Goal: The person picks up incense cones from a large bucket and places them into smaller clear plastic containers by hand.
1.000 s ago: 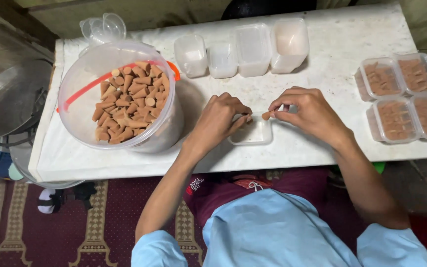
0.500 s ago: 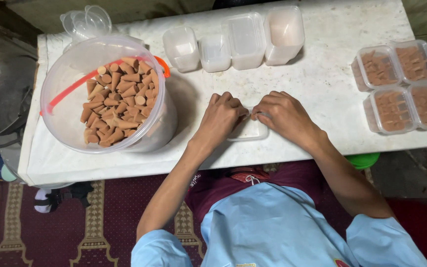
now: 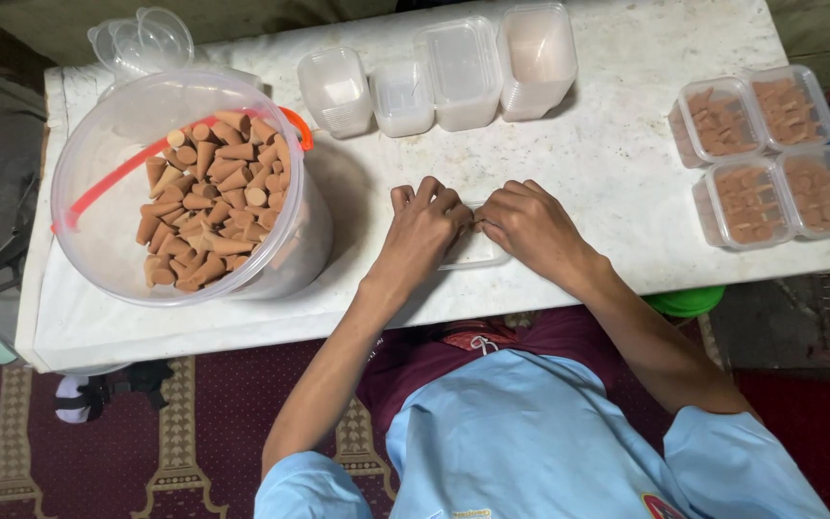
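A small clear plastic container [image 3: 480,252] is pressed against the white worktop [image 3: 626,163] under both hands, set directly in front of the person so that it is steadied from either side; most of it is covered, and only its near edge shows between the wrists. The left hand [image 3: 425,226] is laid flat over its left part with the fingers curled down, and the right hand [image 3: 528,223] is bent over its right part, the fingertips of the two meeting over the middle; whether anything is pinched there cannot be told. A large clear bucket [image 3: 108,125] of brown cone-shaped pieces [image 3: 208,202] is kept close at the left, within easy reach. Stacks of empty containers [image 3: 458,72] are lined along the far edge, while four filled, lidded containers [image 3: 770,154] are grouped apart at the right, away from the unfilled ones
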